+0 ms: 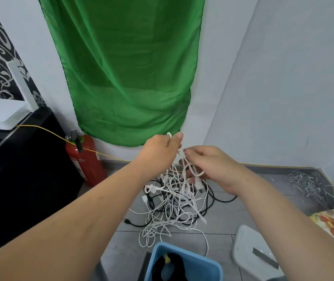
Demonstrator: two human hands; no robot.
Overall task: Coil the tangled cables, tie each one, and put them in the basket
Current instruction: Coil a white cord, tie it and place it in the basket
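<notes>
- Left hand (160, 148) is raised highest and pinches a loop of the white cable (180, 154) between thumb and fingers.
- Right hand (210, 165) is just beside it and slightly lower, fingers curled round the same strands.
- The cable runs near-vertical from both hands down into the tangle (174, 205) on the floor, directly below.
- The basket (190, 253) is nearest me, between my forearms, with one tied black coil (174, 264) inside.
- My call: the right hand is closer to the snarl, so it strips strands downward while the left holds tension.
</notes>
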